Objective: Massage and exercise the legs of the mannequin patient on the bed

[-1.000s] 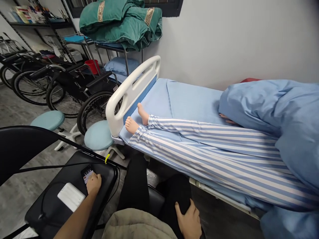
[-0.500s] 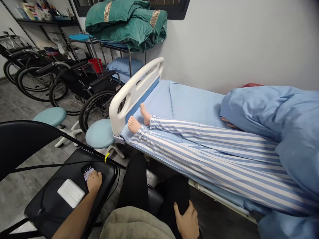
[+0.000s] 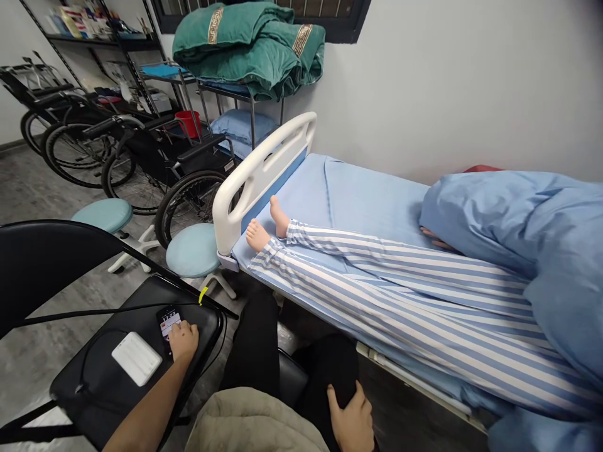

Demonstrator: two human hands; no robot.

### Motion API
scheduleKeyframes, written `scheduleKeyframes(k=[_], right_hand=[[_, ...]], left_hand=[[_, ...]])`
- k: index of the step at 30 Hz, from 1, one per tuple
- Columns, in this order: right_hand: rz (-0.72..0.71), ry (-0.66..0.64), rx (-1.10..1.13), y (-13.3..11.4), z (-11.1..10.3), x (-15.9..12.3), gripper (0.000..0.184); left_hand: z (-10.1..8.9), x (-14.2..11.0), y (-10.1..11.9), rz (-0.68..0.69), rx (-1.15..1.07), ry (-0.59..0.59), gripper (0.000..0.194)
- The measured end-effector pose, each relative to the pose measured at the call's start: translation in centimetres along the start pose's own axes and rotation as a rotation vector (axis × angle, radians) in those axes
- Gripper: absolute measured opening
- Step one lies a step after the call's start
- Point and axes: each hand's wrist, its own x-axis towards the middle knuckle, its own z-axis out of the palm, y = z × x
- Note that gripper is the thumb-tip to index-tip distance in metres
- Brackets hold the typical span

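Note:
My left hand (image 3: 183,341) lies over the lower end of a smartphone (image 3: 168,321), which rests on a black padded chair seat (image 3: 141,370). A white flat device (image 3: 136,358) sits beside the hand, with a thin black cable curving round it. My right hand (image 3: 351,419) rests on my knee in black trousers (image 3: 330,364), fingers spread. Ahead lies a manikin-like figure in blue-and-white striped pyjamas (image 3: 400,295) on a hospital bed (image 3: 301,194). Its bare feet (image 3: 257,235) point towards the white footboard (image 3: 259,179). A blue blanket (image 3: 532,251) hides its upper body.
Two teal stools (image 3: 191,250) stand left of the bed, in front of several black wheelchairs (image 3: 141,157). Green quilts (image 3: 249,53) and a blue pillow (image 3: 242,129) sit on a metal rack. A black chair back (image 3: 47,263) rises at the lower left.
The whole room has shifted slightly right and down in the view. My hands stay in the same places, with the left still on the smartphone and the right on my knee.

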Motion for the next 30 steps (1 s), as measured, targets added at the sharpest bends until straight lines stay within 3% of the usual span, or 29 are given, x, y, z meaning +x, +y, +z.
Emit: scheduleKeyframes(k=[14, 20, 25, 28, 30], right_hand=[[0.006, -0.026, 0.020, 0.4, 0.2, 0.0, 0.079], [0.013, -0.040, 0.026, 0.2, -0.1, 0.0, 0.079], [0.004, -0.013, 0.014, 0.3, 0.4, 0.1, 0.078], [-0.008, 0.002, 0.009, 0.4, 0.6, 0.2, 0.078], [-0.012, 0.003, 0.004, 0.4, 0.5, 0.2, 0.078]], left_hand=[[0.4, -1.4, 0.1, -0.037, -0.043, 0.024, 0.035], [1.1, -2.3, -0.6, -0.040, -0.166, 0.103, 0.028], [1.4, -1.1, -3.1, -0.325, -0.292, 0.101, 0.042], [1.0, 0.6, -5.2, -0.564, -0.347, 0.092, 0.059], [0.6, 1.9, -6.4, -0.642, -0.357, 0.072, 0.067]])
